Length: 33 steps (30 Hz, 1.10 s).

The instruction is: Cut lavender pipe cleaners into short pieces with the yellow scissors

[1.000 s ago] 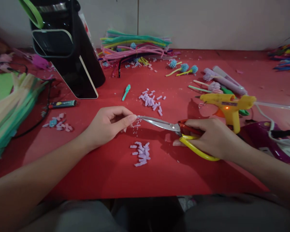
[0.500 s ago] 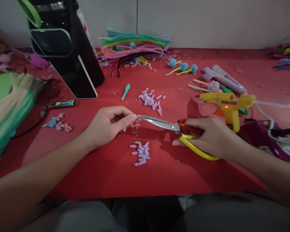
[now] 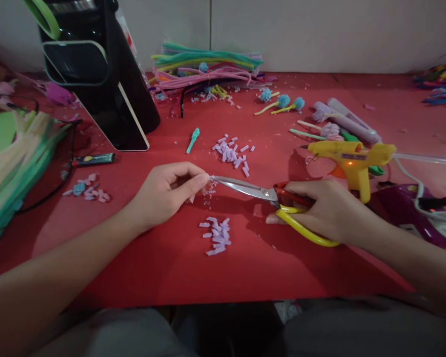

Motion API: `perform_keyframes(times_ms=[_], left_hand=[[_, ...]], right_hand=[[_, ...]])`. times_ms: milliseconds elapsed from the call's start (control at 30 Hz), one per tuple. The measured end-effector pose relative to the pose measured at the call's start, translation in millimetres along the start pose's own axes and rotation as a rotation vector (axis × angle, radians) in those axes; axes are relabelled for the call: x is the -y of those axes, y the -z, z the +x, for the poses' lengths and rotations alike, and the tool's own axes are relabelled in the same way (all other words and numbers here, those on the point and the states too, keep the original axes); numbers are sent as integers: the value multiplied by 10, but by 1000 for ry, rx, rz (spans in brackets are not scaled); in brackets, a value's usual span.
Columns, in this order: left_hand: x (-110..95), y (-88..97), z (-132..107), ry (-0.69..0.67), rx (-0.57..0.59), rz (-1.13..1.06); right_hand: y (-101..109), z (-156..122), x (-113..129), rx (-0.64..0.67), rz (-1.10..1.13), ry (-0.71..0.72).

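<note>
My left hand (image 3: pixel 173 193) is closed, thumb and forefinger pinching a tiny lilac pipe-cleaner piece (image 3: pixel 210 177) that barely shows past the fingertips. My right hand (image 3: pixel 319 210) is wrapped round the red and yellow handles of a pair of scissors (image 3: pixel 245 187). The blades point left, nearly together, and their tips meet the piece at my left fingertips. Fine lilac clippings (image 3: pixel 210 192) lie just below the tips. Nearer me is a small heap of cut lilac pieces (image 3: pixel 218 235); a second lilac pile (image 3: pixel 229 152) sits beyond the blades.
A yellow glue gun (image 3: pixel 351 156), its light glowing, stands by my right hand. Farther back are blue pompoms on stems (image 3: pixel 282 101) and bundled pipe cleaners (image 3: pixel 208 64). A black bottle (image 3: pixel 115 74), a lighter-like tube (image 3: pixel 94 159) and pink-and-blue bits (image 3: pixel 87 189) occupy the left.
Both hands and the scissors stay almost where they were, with the blade tips still at the left fingertips. The view has shifted very slightly.
</note>
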<state>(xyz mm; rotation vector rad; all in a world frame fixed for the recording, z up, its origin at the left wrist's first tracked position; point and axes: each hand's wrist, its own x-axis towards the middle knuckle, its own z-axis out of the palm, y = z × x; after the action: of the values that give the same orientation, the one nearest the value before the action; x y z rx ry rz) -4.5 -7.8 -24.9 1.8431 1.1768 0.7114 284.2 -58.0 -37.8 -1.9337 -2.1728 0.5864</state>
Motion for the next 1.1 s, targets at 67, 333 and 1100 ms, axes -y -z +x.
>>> perform_keyframes(times_ms=[67,333,1100], left_hand=[[0,-3,-1,1,-3,5],[5,-3,-1,8,-2,9],[-20,-9,-7,11,-5,44]], right_hand=[[-2,1,-2,3,-4,1],[-14,0,-33,-17,1,13],[-1,-10,-26,0,18,21]])
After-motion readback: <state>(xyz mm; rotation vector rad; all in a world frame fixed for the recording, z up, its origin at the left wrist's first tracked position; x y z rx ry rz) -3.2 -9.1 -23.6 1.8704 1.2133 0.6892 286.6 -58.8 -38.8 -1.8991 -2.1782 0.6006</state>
